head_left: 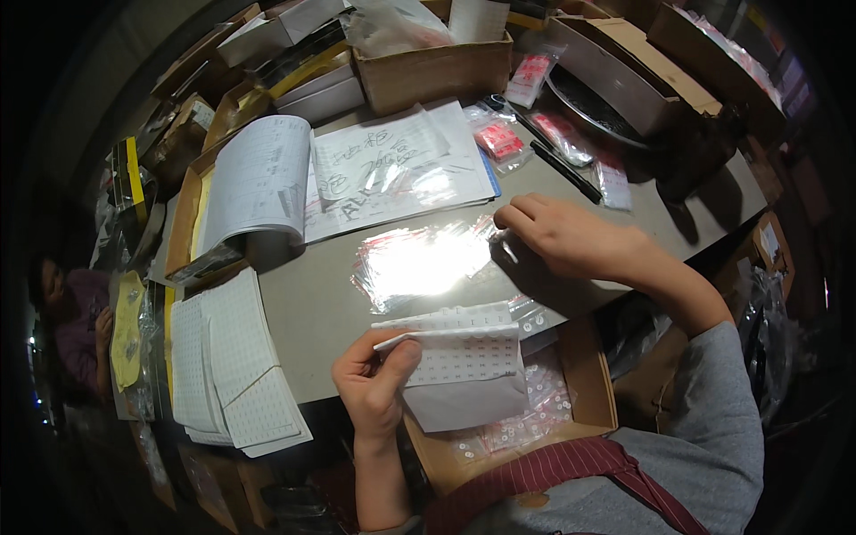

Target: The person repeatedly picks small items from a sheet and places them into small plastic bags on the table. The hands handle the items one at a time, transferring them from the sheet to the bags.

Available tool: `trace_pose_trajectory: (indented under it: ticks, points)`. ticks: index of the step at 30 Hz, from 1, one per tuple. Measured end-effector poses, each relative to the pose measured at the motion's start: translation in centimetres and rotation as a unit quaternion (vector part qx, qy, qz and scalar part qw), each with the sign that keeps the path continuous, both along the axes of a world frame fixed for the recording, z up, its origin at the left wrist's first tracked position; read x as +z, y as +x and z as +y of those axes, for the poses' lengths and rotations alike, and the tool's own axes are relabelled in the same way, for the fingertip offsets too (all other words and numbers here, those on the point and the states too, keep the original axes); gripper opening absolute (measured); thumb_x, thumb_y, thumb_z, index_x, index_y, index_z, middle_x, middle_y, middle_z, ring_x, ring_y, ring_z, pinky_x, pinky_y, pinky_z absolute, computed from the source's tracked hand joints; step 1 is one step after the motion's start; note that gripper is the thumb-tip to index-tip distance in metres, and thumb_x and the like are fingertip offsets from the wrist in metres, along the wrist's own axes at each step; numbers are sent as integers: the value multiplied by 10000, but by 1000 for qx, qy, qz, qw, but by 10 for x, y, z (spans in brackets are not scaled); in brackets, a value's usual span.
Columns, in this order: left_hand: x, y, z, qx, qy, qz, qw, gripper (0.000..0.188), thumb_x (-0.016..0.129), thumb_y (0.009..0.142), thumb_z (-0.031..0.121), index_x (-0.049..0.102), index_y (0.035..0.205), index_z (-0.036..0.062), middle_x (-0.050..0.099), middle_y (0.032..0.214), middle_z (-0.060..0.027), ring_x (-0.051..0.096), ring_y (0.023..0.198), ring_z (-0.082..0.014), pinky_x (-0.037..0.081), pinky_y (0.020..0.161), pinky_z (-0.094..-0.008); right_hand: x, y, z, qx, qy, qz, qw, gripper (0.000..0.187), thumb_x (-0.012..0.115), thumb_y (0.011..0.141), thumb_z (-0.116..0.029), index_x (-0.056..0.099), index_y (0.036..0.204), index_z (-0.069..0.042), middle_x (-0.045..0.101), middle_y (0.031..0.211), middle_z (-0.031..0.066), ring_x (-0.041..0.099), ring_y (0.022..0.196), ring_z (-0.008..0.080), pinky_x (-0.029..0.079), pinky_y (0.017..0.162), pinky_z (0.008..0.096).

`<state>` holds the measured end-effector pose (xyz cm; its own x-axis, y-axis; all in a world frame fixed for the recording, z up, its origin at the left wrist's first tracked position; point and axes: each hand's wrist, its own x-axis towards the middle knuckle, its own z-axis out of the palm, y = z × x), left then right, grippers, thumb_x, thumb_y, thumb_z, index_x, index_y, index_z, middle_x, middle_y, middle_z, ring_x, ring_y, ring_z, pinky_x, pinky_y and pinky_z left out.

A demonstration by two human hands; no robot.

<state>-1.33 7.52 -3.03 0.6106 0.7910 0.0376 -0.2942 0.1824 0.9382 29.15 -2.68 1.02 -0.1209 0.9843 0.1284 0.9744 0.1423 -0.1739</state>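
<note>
My left hand (374, 379) grips a folded white label sheet (468, 357) by its left edge, thumb on top. Rows of small printed marks run across the sheet, and its plain back shows at the bottom. Above it on the table lies a spread pile of small clear plastic bags (419, 267) with red edges, glaring under the light. My right hand (557, 236) is at the pile's right end, fingers bent together; what is between the fingertips is hidden. Under the sheet, an open cardboard box (593, 379) holds clear bags with small round white stickers (544, 392).
Stacked label sheets (236, 366) lie at left. Papers with handwriting (392, 169) and a curled-back pad (254, 178) sit behind the pile. Black pens (566, 174), red-and-white packets (499, 143) and a dark round tray (597, 111) are at far right. Cardboard boxes (432, 76) line the back. Another person (80, 312) is at far left.
</note>
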Motion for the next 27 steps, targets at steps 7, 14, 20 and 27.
trace_pose_trajectory:
  ticks: [7,14,20,27]
  points:
    - [3,5,-2,4,14,-16,1000,146,755,893,-8,743,1026,-70,672,796,-13,539,677,-51,384,607,-194,23,28,-23,-129,-27,-41,990,587,801,808,-210,500,1260,11,590,1075,194,614,1053,392,518,917,463]
    - [0,2,-1,-12,26,9,1000,143,760,885,-11,759,1019,-60,699,825,-26,591,724,-70,441,649,-204,43,-23,-60,-36,-115,4,993,594,868,788,-306,537,1192,-23,587,1129,159,588,1078,359,503,897,442]
    - [4,7,-8,-26,105,96,989,171,762,854,-63,800,1019,-38,731,862,-52,655,754,-107,501,680,-244,41,-38,-41,19,-25,175,984,319,747,872,-147,583,1120,-29,612,1050,161,620,1016,359,508,873,444]
    - [2,11,-8,-27,213,138,967,167,779,856,-30,807,1019,-5,733,821,-79,676,749,-129,520,670,-265,22,-67,-2,71,-20,146,987,430,739,709,-17,587,1111,-32,631,1076,183,626,1062,388,527,892,463]
